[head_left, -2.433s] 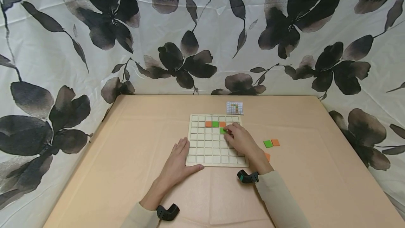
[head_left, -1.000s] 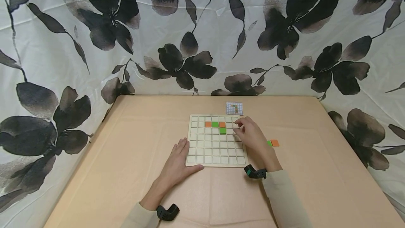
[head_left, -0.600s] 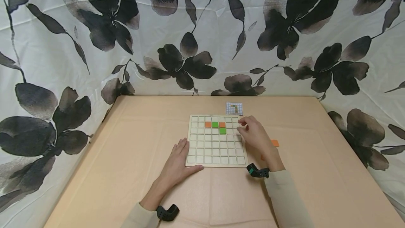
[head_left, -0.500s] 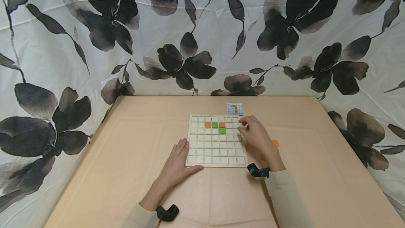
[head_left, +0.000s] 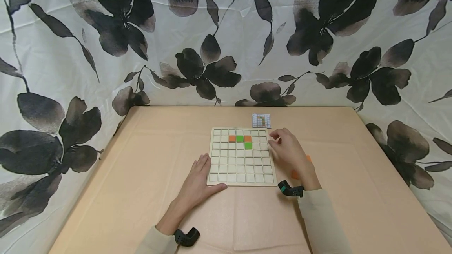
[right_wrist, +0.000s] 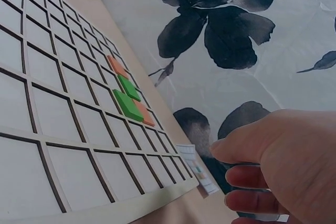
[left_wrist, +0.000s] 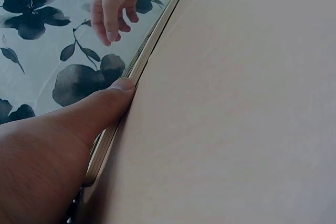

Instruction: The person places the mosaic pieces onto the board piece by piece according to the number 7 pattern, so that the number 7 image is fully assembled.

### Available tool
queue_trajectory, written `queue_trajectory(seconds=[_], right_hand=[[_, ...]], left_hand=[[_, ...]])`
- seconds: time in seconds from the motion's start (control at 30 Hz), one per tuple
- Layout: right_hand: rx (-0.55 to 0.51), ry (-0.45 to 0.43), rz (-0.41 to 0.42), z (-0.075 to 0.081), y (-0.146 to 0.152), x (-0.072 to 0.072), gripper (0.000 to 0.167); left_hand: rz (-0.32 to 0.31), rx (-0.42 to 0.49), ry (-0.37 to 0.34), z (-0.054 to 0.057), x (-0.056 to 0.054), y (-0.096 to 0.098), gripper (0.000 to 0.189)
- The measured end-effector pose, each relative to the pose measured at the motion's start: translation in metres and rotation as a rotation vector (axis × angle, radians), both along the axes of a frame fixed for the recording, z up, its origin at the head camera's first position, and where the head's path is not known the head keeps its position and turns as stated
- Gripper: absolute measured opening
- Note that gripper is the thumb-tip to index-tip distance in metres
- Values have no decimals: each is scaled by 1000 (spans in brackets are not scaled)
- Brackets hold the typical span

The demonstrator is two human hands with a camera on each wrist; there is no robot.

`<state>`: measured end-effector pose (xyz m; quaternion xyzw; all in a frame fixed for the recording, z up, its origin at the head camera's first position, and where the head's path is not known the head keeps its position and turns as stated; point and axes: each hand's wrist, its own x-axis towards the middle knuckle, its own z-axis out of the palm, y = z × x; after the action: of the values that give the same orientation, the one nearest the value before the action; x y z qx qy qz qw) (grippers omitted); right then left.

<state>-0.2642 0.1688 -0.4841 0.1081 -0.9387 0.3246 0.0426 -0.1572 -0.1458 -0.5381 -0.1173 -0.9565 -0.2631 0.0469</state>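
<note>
A pale square grid board (head_left: 233, 168) lies on the table. In its second row from the back sit an orange tile (head_left: 232, 138), a green tile (head_left: 240, 138) and another orange tile (head_left: 248, 138); a second green tile (head_left: 248, 145) lies directly below the right-hand orange one. My left hand (head_left: 197, 177) rests along the board's left edge, fingers straight, with the thumb (left_wrist: 113, 98) against the front edge. Just past the right edge hovers my right hand (head_left: 290, 150), its fingers loosely bent and no tile visible between them.
A small card with a printed colored grid (head_left: 261, 121) lies behind the board. Partly hidden by the right forearm are two loose orange tiles, one nearer (head_left: 295, 175) and one farther (head_left: 308, 158). A floral cloth (head_left: 219, 30) hangs behind the table (head_left: 159, 136).
My right hand has let go of the lower green tile and moved right, off the board. The loose green tile at the right is now hidden behind it. My left hand stays put.
</note>
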Motion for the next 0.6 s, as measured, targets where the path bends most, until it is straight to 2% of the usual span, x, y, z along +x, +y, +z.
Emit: queue_trajectory(seconds=[0.6], right_hand=[[21, 14, 8, -1, 1, 2, 28]], left_hand=[[4, 7, -1, -2, 0, 0, 110]])
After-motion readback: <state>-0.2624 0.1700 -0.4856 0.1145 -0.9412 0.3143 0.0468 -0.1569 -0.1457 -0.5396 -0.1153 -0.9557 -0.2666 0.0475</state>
